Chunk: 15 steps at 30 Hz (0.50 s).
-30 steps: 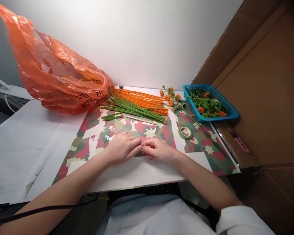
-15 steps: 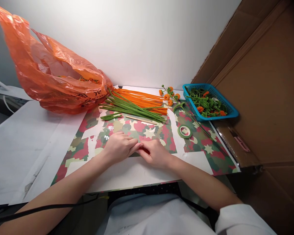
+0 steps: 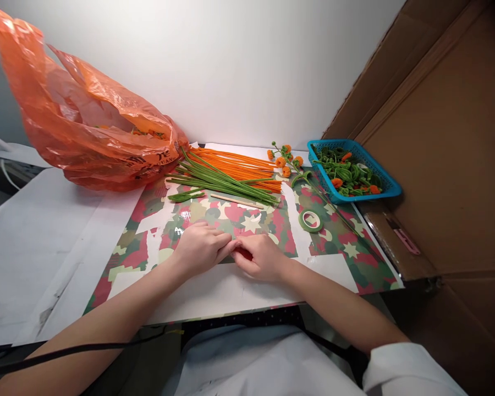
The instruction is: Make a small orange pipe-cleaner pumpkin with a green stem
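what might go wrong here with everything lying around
The orange bag might slump onto the green stems beside it. The right hand, if swung outward, could nudge the tape roll. Where it meets the left hand, anything small held is hidden, so a slip might go unnoticed.

The bare left hand [image 3: 202, 247] and the bare right hand [image 3: 262, 257] meet at their fingertips above the near part of a red, green and cream camouflage-patterned sheet [image 3: 251, 223]; anything pinched between them is hidden. Beyond lie a thin pale stick [image 3: 236, 201], a folded fuzzy green piece [image 3: 185, 196], and long fuzzy green stems [image 3: 231, 184] partly over orange ones [image 3: 235, 160]. A translucent orange plastic bag [image 3: 91, 148] stands far left. Right are a green tape roll [image 3: 302, 221], an orange-flowered green sprig [image 3: 280, 162], and a blue perforated plastic basket [image 3: 390, 191] of green and orange pieces.
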### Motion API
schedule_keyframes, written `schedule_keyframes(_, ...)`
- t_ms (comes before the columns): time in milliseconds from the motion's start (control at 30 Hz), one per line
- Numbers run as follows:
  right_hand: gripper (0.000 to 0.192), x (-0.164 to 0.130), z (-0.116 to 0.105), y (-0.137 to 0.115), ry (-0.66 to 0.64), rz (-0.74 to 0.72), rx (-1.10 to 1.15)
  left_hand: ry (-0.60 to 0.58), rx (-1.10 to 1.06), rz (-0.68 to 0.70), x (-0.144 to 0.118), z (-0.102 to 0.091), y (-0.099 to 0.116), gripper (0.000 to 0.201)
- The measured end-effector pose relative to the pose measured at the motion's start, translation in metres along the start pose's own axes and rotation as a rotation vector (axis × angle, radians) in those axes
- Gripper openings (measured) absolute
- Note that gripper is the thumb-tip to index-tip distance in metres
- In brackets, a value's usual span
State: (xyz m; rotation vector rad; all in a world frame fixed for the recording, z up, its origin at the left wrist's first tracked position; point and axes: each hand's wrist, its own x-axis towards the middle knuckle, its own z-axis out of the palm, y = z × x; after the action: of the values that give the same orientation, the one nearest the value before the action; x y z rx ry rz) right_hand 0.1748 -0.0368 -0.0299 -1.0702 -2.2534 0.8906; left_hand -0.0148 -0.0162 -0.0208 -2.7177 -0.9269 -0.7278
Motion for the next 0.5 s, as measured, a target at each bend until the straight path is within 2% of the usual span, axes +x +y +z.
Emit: schedule_keyframes(500, 0.015, 0.0016, 0.0006, 0.0032, 0.01, -0.08, -0.006, -0.005, -0.028, -0.012, 0.0008, -0.0038, 0.0005, 0.05)
